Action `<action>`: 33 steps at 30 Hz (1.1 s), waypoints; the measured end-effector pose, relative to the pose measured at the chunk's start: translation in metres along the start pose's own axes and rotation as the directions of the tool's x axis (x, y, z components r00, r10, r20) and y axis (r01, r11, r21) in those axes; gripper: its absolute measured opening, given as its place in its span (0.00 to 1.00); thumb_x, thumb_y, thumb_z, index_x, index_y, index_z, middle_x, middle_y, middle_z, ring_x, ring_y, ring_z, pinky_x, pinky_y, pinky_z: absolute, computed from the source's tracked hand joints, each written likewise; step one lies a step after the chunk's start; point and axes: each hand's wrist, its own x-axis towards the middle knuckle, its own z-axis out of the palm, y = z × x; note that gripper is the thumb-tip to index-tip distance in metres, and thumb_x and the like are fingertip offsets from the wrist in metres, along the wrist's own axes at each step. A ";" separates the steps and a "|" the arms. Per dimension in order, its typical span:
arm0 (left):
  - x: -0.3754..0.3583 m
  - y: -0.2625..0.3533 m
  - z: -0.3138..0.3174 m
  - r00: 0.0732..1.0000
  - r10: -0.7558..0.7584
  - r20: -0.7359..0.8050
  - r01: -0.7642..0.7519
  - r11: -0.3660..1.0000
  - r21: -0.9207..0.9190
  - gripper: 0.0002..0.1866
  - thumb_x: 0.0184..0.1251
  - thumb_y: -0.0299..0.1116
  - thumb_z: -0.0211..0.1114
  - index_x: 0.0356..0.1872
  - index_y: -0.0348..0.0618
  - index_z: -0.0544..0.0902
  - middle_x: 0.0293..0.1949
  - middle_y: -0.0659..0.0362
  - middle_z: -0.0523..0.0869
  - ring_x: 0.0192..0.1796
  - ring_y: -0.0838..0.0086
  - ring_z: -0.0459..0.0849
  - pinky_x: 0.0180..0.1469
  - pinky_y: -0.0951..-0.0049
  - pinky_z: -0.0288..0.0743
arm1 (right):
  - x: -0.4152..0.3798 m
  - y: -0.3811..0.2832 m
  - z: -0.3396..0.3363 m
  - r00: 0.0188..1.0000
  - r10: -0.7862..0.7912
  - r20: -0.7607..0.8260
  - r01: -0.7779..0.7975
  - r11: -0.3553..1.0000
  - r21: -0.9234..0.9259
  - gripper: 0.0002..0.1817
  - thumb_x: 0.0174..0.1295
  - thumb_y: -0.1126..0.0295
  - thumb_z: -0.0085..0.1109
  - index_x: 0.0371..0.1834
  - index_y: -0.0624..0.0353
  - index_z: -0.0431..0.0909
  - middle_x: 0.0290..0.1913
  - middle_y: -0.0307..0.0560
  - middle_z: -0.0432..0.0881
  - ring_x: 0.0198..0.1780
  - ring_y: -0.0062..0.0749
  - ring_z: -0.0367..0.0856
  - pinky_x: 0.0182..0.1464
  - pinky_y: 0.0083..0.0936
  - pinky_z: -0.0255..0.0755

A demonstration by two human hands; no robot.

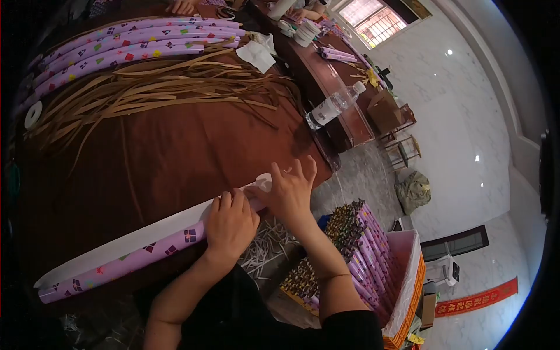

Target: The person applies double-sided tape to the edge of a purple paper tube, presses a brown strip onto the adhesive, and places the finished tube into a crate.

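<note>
A purple patterned paper roll [146, 254] lies along the front edge of the brown-covered table [175, 157], its white inner side showing along the back. My left hand [232, 219] presses on the roll near its right end, fingers curled over it. Beside it, my right hand [291, 186] is at the roll's end, thumb side low against the paper and several fingers raised and spread. A small white piece [263, 182] shows between the two hands. What lies under my right palm is hidden.
Brown strips [169, 87] and purple rolls [140, 55] cover the table's back. A plastic bottle [335, 106] stands at the right edge. An orange crate [417, 280] stands near bundled purple rolls [373, 256]. White scraps [265, 248] lie below. Another person's hand [182, 7] is at the top.
</note>
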 end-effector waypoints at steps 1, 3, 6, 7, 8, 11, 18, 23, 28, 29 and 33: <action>0.000 0.001 0.000 1.000 -0.004 0.005 0.004 1.000 -0.006 0.16 0.60 0.36 0.60 0.39 0.32 0.86 0.45 0.51 0.83 0.47 0.62 0.79 0.53 0.63 0.74 | 0.000 0.009 -0.004 1.000 -0.001 0.009 0.001 1.000 -0.001 0.28 0.45 0.47 0.74 0.38 0.59 0.79 0.27 0.47 0.82 0.46 0.43 0.76 0.67 0.51 0.51; 0.001 0.002 -0.003 0.999 -0.014 0.047 0.012 0.999 0.035 0.18 0.60 0.37 0.61 0.41 0.31 0.86 0.48 0.50 0.82 0.49 0.61 0.78 0.56 0.63 0.73 | 0.003 0.035 -0.015 0.978 -0.137 0.161 0.109 0.980 0.169 0.25 0.49 0.49 0.72 0.41 0.57 0.80 0.25 0.43 0.81 0.44 0.43 0.77 0.68 0.52 0.51; -0.001 0.002 0.000 0.999 -0.006 0.041 0.003 0.997 0.080 0.19 0.60 0.38 0.61 0.41 0.30 0.86 0.49 0.50 0.82 0.50 0.61 0.78 0.56 0.62 0.73 | 0.008 0.065 -0.040 0.975 -0.096 0.200 0.053 0.976 0.210 0.22 0.49 0.51 0.74 0.37 0.54 0.80 0.29 0.44 0.77 0.43 0.46 0.75 0.62 0.45 0.56; -0.001 0.002 0.000 0.999 -0.006 0.044 0.003 0.997 0.076 0.19 0.60 0.38 0.61 0.41 0.30 0.86 0.49 0.50 0.82 0.50 0.61 0.78 0.56 0.62 0.73 | 0.008 0.075 -0.041 0.986 -0.058 0.159 0.029 0.982 0.185 0.23 0.47 0.51 0.75 0.38 0.54 0.80 0.31 0.44 0.77 0.44 0.46 0.75 0.62 0.43 0.56; 0.000 0.003 -0.001 0.998 -0.016 0.053 0.013 0.998 0.058 0.19 0.61 0.38 0.61 0.42 0.30 0.85 0.49 0.50 0.82 0.50 0.61 0.78 0.57 0.61 0.73 | 0.007 0.087 -0.040 0.985 -0.056 0.162 0.026 0.983 0.183 0.23 0.47 0.51 0.75 0.38 0.54 0.80 0.31 0.44 0.77 0.44 0.46 0.75 0.62 0.43 0.56; -0.001 0.003 -0.002 0.998 -0.020 0.062 0.017 0.999 0.039 0.20 0.61 0.38 0.61 0.43 0.29 0.85 0.50 0.50 0.82 0.51 0.61 0.78 0.58 0.60 0.72 | -0.002 0.107 -0.027 0.985 0.055 0.164 -0.079 0.987 0.141 0.25 0.44 0.49 0.76 0.35 0.56 0.78 0.32 0.47 0.76 0.44 0.45 0.74 0.61 0.43 0.57; -0.002 0.003 0.001 0.997 -0.027 0.067 0.025 0.999 0.021 0.20 0.61 0.38 0.62 0.44 0.28 0.84 0.50 0.49 0.82 0.52 0.60 0.78 0.59 0.59 0.72 | -0.007 0.101 0.011 0.992 0.059 0.109 -0.066 0.996 0.056 0.26 0.45 0.49 0.75 0.32 0.60 0.75 0.28 0.49 0.76 0.43 0.45 0.74 0.62 0.43 0.56; -0.002 0.003 0.001 0.999 -0.008 0.051 0.006 0.999 0.052 0.20 0.61 0.38 0.61 0.44 0.28 0.84 0.50 0.49 0.81 0.51 0.60 0.78 0.58 0.59 0.72 | -0.004 0.097 0.018 0.997 0.041 0.064 -0.043 0.998 0.041 0.24 0.47 0.49 0.73 0.32 0.59 0.75 0.25 0.47 0.81 0.43 0.44 0.74 0.62 0.44 0.55; -0.002 0.003 0.001 0.999 -0.004 0.045 0.002 0.999 0.053 0.19 0.61 0.37 0.61 0.43 0.29 0.84 0.50 0.49 0.81 0.51 0.59 0.78 0.58 0.59 0.73 | -0.006 0.096 0.027 0.997 0.045 0.063 -0.044 0.999 -0.016 0.24 0.48 0.51 0.72 0.36 0.59 0.76 0.26 0.45 0.83 0.46 0.43 0.75 0.62 0.44 0.55; -0.003 0.004 0.001 0.998 -0.016 0.058 0.014 0.999 0.040 0.19 0.61 0.37 0.61 0.43 0.29 0.84 0.50 0.49 0.81 0.51 0.59 0.78 0.58 0.59 0.73 | -0.006 0.095 0.028 0.998 0.040 0.056 -0.038 0.999 -0.038 0.25 0.49 0.51 0.72 0.39 0.59 0.76 0.26 0.46 0.83 0.47 0.42 0.75 0.62 0.44 0.55; -0.002 0.004 -0.001 0.998 -0.011 0.066 0.007 0.998 0.060 0.18 0.60 0.37 0.62 0.43 0.30 0.84 0.49 0.50 0.81 0.51 0.59 0.78 0.57 0.59 0.73 | -0.006 0.087 0.029 0.998 0.049 0.041 -0.045 0.995 -0.094 0.28 0.48 0.51 0.72 0.44 0.60 0.77 0.27 0.45 0.84 0.49 0.41 0.76 0.63 0.46 0.54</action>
